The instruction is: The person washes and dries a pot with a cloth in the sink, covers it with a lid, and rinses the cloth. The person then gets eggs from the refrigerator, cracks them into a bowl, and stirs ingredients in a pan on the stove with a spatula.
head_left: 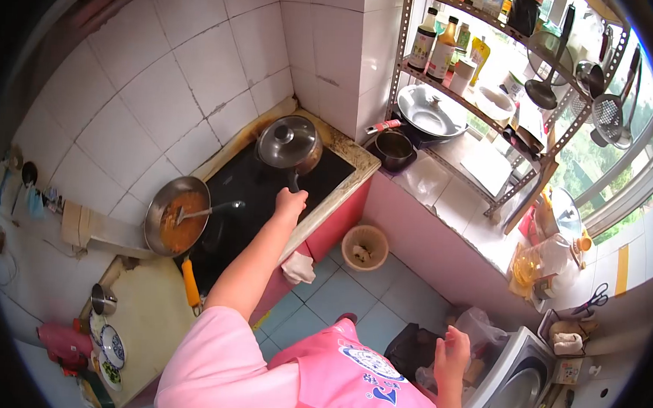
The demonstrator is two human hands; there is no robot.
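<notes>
A lidded metal saucepan point(307, 157) stands at the far end of the black cooktop point(242, 192). My left hand point(291, 204) is closed around its dark handle, with the arm stretched forward. The glass lid point(286, 137) with a knob rests on top. Down at the right, my right hand point(451, 352) hangs in the air near the sink side, fingers loosely bent and apart, holding nothing. On the near end of the cooktop is a frying pan point(151, 232) with orange-brown sauce. A spatula point(215, 208) lies in it, and its yellow handle point(191, 284) points toward me.
A white cloth point(298, 268) hangs at the counter front. Below it, a waste bin point(376, 264) stands on the tiled floor. A metal rack point(451, 88) holds bottles, ladles and a wok lid. Plates point(113, 346) sit on the left counter; a steel sink point(516, 395) is at the right.
</notes>
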